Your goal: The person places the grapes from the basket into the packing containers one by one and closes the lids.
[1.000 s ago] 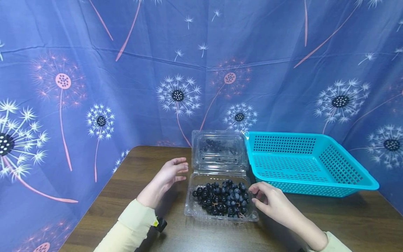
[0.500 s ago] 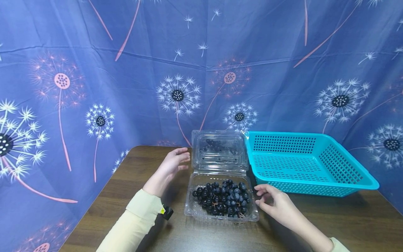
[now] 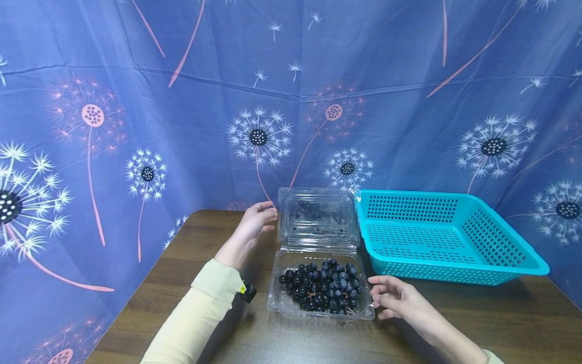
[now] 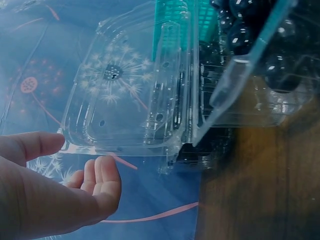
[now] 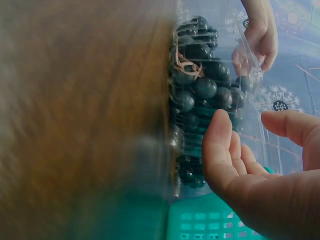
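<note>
A clear plastic clamshell box [image 3: 274, 302] stands on the table with its lid [image 3: 317, 235] raised at the back. Dark grapes [image 3: 320, 289], some stems showing among them, fill much of its base. My left hand [image 3: 247, 230] is at the left edge of the lid, fingers loosely bent. In the left wrist view one fingertip [image 4: 60, 142] is right at the lid's corner, and the other fingers lie just below the edge. Beside the right wall of the box, my right hand [image 3: 402, 303] has its fingers spread and relaxed, with nothing between thumb and fingers.
To the right of the box, a turquoise plastic basket [image 3: 459, 271] with slotted walls stands close against it. Behind the wooden table [image 3: 300, 344] hangs a blue cloth [image 3: 204, 126] printed with dandelions. A small black device [image 3: 248, 292] sits at the left wrist.
My left hand has moved up and right to the lid's edge. My right hand has drawn slightly down and right from the grapes, its fingers spreading. Box, grapes and basket stay put.
</note>
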### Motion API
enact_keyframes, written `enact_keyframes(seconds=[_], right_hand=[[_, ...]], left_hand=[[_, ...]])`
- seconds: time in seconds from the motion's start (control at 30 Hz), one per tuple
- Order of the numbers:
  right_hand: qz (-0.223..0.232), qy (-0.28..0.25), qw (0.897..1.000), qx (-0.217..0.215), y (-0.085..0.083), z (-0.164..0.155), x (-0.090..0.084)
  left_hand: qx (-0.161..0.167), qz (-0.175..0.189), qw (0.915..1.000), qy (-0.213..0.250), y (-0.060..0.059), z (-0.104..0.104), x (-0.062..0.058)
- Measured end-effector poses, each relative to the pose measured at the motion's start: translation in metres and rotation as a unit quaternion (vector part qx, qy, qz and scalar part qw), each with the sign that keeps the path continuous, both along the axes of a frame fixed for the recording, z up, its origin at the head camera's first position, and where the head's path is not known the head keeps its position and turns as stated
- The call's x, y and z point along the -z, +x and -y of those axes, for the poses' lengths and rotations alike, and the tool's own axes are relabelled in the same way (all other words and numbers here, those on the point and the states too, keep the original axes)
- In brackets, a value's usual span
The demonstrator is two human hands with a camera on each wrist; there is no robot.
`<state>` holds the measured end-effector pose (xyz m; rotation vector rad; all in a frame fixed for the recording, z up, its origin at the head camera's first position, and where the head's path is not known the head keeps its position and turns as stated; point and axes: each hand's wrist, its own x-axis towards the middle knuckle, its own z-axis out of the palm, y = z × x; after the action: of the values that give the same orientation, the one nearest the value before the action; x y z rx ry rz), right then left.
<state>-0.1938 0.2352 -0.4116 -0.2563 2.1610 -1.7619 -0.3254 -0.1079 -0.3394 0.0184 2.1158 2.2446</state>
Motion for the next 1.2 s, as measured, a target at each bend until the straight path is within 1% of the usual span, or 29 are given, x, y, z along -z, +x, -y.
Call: enact_keyframes(seconds=[0.07,0.17,0.3,0.5,0.63,0.73,0.8,0.9,1.0,1.13,1.2], right_hand=[[0.019,-0.018,1.0,0.0,0.001,0.0,0.001],[0.047,-0.053,0.997,-0.011,0.002,-0.002,0.005],[0.081,-0.108,0.99,-0.041,0.001,-0.006,0.009],[0.132,-0.185,0.971,-0.068,0.001,-0.007,0.015],[0.16,-0.234,0.955,-0.083,0.0,-0.007,0.019],[0.184,-0.262,0.944,-0.085,0.0,-0.007,0.021],[0.198,-0.271,0.939,-0.08,0.0,-0.006,0.021],[0.204,-0.283,0.934,-0.077,0.0,-0.005,0.021],[0.205,-0.298,0.928,-0.091,0.001,-0.004,0.02],[0.218,-0.322,0.914,-0.118,0.002,-0.002,0.021],[0.217,-0.333,0.908,-0.13,0.002,0.0,0.022]], left_hand=[[-0.002,0.0,1.0,0.002,-0.002,-0.002,-0.002],[-0.006,-0.002,1.0,0.0,-0.006,-0.004,-0.005],[-0.011,0.0,0.9999,0.001,-0.011,-0.006,-0.01],[-0.014,0.004,0.9999,0.008,-0.017,-0.008,-0.019],[-0.022,0.008,0.9997,0.01,-0.022,-0.009,-0.023],[-0.027,0.012,0.9995,0.009,-0.026,-0.01,-0.025],[-0.03,0.014,0.9994,0.008,-0.028,-0.011,-0.026],[-0.034,0.017,0.9992,0.01,-0.032,-0.012,-0.027],[-0.035,0.018,0.9992,0.008,-0.034,-0.013,-0.029],[-0.032,0.017,0.9993,-0.005,-0.035,-0.015,-0.03],[-0.031,0.015,0.9994,-0.01,-0.036,-0.016,-0.03]])
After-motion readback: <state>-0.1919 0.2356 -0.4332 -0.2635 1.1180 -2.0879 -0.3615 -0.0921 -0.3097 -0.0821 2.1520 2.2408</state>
